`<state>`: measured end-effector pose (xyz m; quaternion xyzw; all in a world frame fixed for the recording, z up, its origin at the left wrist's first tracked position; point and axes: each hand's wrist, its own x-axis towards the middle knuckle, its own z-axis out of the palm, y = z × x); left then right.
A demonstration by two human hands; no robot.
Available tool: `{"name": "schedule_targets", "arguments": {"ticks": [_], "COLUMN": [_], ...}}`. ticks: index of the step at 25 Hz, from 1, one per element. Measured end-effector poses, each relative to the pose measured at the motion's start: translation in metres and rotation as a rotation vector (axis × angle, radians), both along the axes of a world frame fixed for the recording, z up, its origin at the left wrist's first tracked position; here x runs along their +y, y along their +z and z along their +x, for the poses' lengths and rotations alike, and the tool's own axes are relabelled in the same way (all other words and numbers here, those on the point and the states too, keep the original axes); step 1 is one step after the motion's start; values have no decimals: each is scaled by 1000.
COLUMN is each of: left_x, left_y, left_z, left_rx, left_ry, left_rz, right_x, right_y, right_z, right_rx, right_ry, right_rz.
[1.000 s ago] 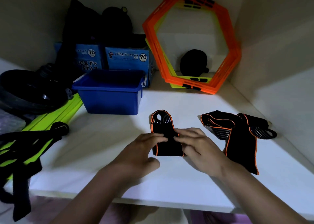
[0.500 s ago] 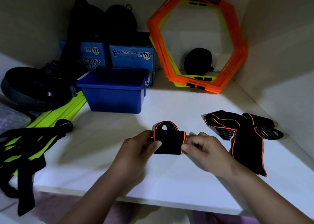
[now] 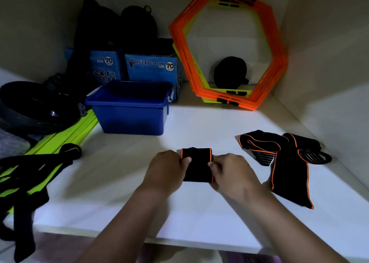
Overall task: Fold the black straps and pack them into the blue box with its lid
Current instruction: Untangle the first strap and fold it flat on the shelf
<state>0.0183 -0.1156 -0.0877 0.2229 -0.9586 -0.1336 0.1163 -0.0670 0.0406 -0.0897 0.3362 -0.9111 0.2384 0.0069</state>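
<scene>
Head camera shows the left hand and the right hand pinching the two sides of a folded black strap just above the white shelf. More straps lie to the right. Behind sits the open blue box.

A folded strap sits mid-shelf, between the left hand and the right hand, both touching its sides; two unfolded straps lie overlapping just to the right, near the side wall; the open box stands behind and to the left; two printed cartons stand behind it; hexagonal frames lean in the back corner, right of the cartons; a round pouch sits behind the frames.
</scene>
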Motion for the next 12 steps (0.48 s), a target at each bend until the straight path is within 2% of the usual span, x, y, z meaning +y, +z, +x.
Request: {"name": "schedule_targets", "arguments": {"ticks": [2, 5, 9, 12], "left_x": [11, 17, -1, -6], "left_y": [4, 7, -2, -2], "left_z": [2, 8, 10, 11], "left_rx": [6, -7, 102, 190], "left_ry": [-7, -54, 27, 46], "left_rz": [-56, -20, 380, 530], "right_x": [-8, -9, -4, -2], "right_y": [-4, -7, -14, -16], "right_z": [10, 11, 3, -1], "right_rx": [110, 60, 34, -4], "right_ry": [6, -9, -3, 8], "right_rz": [94, 10, -84, -144]}}
